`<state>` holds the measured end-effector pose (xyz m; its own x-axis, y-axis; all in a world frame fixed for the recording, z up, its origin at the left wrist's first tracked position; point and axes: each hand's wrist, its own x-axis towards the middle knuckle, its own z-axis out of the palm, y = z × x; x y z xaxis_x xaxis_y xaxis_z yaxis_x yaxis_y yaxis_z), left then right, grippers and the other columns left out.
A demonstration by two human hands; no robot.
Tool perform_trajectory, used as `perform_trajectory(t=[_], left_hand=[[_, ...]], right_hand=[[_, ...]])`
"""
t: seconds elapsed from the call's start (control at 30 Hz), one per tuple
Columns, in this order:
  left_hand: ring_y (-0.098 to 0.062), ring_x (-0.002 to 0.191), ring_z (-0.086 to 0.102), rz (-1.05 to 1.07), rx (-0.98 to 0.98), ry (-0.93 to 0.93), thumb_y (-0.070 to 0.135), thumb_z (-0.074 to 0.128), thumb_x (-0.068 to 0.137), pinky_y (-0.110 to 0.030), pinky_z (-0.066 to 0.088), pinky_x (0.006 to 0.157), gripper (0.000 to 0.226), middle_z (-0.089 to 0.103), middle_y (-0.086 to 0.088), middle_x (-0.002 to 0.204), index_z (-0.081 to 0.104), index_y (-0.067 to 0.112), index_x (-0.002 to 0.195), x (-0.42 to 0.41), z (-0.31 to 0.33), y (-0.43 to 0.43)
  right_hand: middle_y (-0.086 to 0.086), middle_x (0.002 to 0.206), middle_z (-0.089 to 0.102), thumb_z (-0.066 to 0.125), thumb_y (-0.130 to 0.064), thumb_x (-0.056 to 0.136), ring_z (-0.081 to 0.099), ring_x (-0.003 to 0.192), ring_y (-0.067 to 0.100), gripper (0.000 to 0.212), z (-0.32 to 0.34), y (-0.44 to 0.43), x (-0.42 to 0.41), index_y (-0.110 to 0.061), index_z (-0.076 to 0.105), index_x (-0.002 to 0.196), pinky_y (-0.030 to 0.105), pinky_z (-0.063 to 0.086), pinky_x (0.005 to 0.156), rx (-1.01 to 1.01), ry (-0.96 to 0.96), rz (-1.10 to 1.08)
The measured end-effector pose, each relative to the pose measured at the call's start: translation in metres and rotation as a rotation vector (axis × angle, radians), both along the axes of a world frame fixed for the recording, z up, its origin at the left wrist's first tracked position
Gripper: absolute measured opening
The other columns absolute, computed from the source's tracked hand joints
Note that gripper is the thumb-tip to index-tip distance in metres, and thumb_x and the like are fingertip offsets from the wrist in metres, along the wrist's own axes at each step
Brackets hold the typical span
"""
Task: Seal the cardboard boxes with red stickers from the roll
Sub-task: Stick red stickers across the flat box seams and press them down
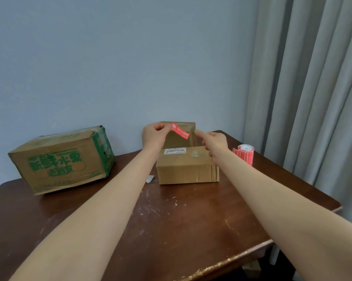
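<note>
A small brown cardboard box [186, 168] stands mid-table, its far flap raised upright. My left hand [153, 134] pinches one end of a red sticker [180, 130] in the air above the box. My right hand [213, 141] hovers beside the sticker's other end, forefinger stretched toward it, holding nothing that I can see. The roll of red stickers [245, 154] stands to the right of the box with a strip hanging loose. A larger box with green print [61, 161] lies on the left of the table.
The dark wooden table [171, 220] is scratched, with its worn front edge close to me and its right edge near a grey curtain [304, 88]. A small white paper scrap [150, 178] lies left of the small box. A pale wall stands behind.
</note>
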<state>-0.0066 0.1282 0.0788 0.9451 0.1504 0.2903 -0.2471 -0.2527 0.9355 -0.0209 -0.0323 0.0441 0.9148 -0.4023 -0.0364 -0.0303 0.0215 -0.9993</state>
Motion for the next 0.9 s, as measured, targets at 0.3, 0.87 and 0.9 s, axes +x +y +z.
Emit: perform_trajectory(t=[0.3,0.87,0.9], left_hand=[[-0.008,0.056,0.039,-0.034,-0.289,0.192,0.025,0.068,0.086,-0.02,0.032,0.046,0.01,0.055,0.002,0.074,0.066,0.016,0.082,-0.005,0.0,-0.002],[-0.007,0.055,0.039,-0.062,-0.339,0.258,0.021,0.067,0.086,-0.018,0.03,0.043,0.011,0.055,0.002,0.076,0.064,0.014,0.078,-0.003,-0.005,-0.003],[-0.008,0.055,0.038,-0.043,-0.319,0.254,0.021,0.067,0.086,-0.019,0.03,0.044,0.011,0.053,0.002,0.073,0.065,0.013,0.08,-0.003,-0.006,-0.004]], right_hand=[[0.002,0.071,0.041,0.078,-0.038,0.077,0.027,0.055,0.01,0.046,-0.001,0.005,-0.004,-0.004,0.065,0.104,0.022,0.024,0.044,0.097,0.084,0.101],[-0.002,0.068,0.05,0.072,-0.02,0.084,0.035,0.054,0.008,0.014,0.012,0.007,-0.001,-0.011,0.067,0.094,0.019,0.028,0.041,0.104,0.029,0.071],[-0.003,0.069,0.051,0.072,-0.02,0.084,0.037,0.055,0.008,0.013,0.012,0.007,-0.002,-0.011,0.068,0.093,0.02,0.03,0.044,0.081,0.017,0.064]])
